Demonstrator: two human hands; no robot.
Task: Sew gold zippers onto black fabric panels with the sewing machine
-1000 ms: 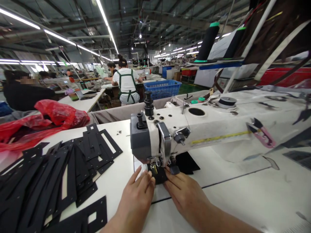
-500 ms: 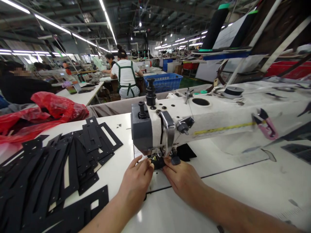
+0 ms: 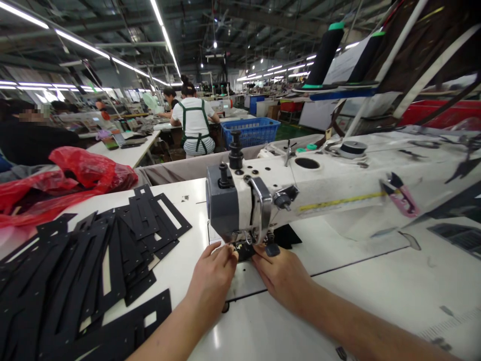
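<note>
A small black piece of material (image 3: pixel 245 252) lies under the presser-foot area of a white and grey sewing machine (image 3: pixel 223 213). At its left edge, my left hand (image 3: pixel 212 273) is closed, thumb and fingertips pinching the piece. My right hand (image 3: pixel 283 273) grips the opposite side, its fingers pressed together and partly hidden by a dark rounded machine part (image 3: pixel 272 249). The needle and the fingertips' exact contact are hard to make out. Behind the right hand, more black material (image 3: pixel 287 235) rests on the machine bed.
Overlapping black cut pieces with slots (image 3: pixel 108 255) cover the table's left side. Beyond them is a red plastic bag (image 3: pixel 90 170). Pink-handled snips (image 3: pixel 404 200) sit against the machine arm. Thread cones (image 3: pixel 326 55) stand upper right. A co-worker (image 3: pixel 194 120) sits ahead near a blue basket (image 3: pixel 250 131).
The camera view has shifted slightly, so the machine appears a little lower. Both hands keep nearly the same place and grip on the black piece.
</note>
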